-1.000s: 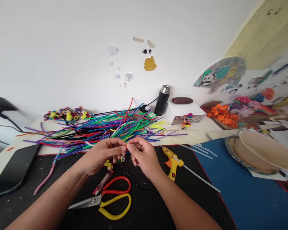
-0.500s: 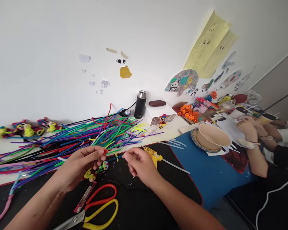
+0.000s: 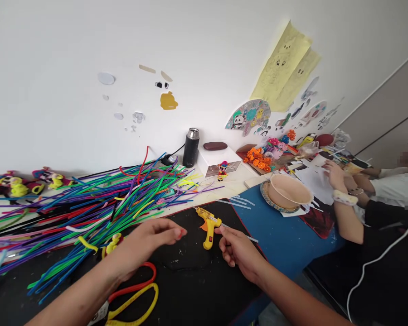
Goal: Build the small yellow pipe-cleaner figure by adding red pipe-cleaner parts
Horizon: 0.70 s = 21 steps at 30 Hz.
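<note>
Left hand (image 3: pixel 156 238) pinches a small red piece (image 3: pixel 181 234) above the black mat (image 3: pixel 187 283). Just beside the yellow glue gun (image 3: pixel 210 227), the right hand (image 3: pixel 237 250) is half curled; whether it grips anything cannot be told. Scissors (image 3: pixel 132 289) lie on the mat, pipe cleaners (image 3: pixel 141 192) farther back.

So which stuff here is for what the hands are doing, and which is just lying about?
Probably for the job:
red piece, small, at the left hand's fingertips
glue gun, near the right hand
scissors, partly hidden by the left arm
pipe cleaners, heaped nearby

Probably just lying about:
black bottle
dark red case, on the white box
bowl
</note>
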Available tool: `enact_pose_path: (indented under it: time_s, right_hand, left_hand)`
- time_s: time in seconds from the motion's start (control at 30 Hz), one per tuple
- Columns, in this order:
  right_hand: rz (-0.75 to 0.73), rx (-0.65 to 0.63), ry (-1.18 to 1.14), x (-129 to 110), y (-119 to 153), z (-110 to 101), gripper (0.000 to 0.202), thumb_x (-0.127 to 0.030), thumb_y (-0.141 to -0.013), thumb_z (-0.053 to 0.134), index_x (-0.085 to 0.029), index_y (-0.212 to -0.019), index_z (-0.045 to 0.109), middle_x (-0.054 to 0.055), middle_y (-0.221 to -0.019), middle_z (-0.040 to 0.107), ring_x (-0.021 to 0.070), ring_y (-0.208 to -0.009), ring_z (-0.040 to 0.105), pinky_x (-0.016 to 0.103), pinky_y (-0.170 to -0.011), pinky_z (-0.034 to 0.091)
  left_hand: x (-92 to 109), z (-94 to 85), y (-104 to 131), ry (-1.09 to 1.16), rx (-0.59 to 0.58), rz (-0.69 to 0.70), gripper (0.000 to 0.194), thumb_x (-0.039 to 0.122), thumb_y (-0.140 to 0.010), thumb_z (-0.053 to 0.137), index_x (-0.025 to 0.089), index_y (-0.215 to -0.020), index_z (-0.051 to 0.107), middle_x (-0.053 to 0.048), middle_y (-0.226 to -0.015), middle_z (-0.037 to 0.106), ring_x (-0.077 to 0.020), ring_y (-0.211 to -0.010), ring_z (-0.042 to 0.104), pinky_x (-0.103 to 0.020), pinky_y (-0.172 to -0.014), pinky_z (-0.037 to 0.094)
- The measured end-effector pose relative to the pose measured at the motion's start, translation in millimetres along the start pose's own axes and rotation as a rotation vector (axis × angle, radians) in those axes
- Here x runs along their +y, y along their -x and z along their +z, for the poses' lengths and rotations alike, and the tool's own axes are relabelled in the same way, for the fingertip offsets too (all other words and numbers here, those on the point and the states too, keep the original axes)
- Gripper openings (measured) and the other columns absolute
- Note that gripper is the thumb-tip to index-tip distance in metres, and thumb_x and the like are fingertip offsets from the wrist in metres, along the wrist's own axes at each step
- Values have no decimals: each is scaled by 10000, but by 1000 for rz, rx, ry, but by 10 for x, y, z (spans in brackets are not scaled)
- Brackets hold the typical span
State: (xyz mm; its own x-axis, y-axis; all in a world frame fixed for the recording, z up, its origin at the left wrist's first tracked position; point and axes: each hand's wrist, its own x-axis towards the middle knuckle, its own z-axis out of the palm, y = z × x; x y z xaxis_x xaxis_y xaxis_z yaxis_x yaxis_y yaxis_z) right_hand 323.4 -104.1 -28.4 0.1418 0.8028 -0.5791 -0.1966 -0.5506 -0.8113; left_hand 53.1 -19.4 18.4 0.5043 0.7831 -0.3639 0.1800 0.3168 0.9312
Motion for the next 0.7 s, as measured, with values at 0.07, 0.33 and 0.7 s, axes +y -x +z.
enact_pose_path:
  time_s: [0.07, 0.33, 0.7]
  right_hand:
    - [28, -14, -5, -20, -41, 5, 469, -591, -893, 706, -169, -1092, 664, -39, -625, 598, 83, -410, 476, 187, -379, 253]
    - [54, -87, -81, -24, -131, -6, 500, -613, -881, 734, -150, -1064, 691, -37, -600, 597, 78, -407, 465, 185, -398, 240]
    - [-56, -78, -21, 33, -102, 63, 557, -709, -826, 727, -191, -755, 534, -63, -564, 530, 58, -411, 395, 184, -391, 212]
  left_hand:
    - [-3, 195, -159, -127, -28, 21, 342, 550, -733, 820, 224, -835, 844, -95, -1106, 814, -339, -1067, 690, -400, -960, 492]
    - [-51, 617, -547, -166, -114, 93, 338, 535, -711, 772, 197, -722, 784, -33, -744, 747, -270, -811, 680, -328, -768, 488]
    - [-93, 757, -432, 32, -67, 57, 385, 559, -739, 777, 175, -748, 744, -59, -848, 733, -249, -845, 637, -352, -841, 474]
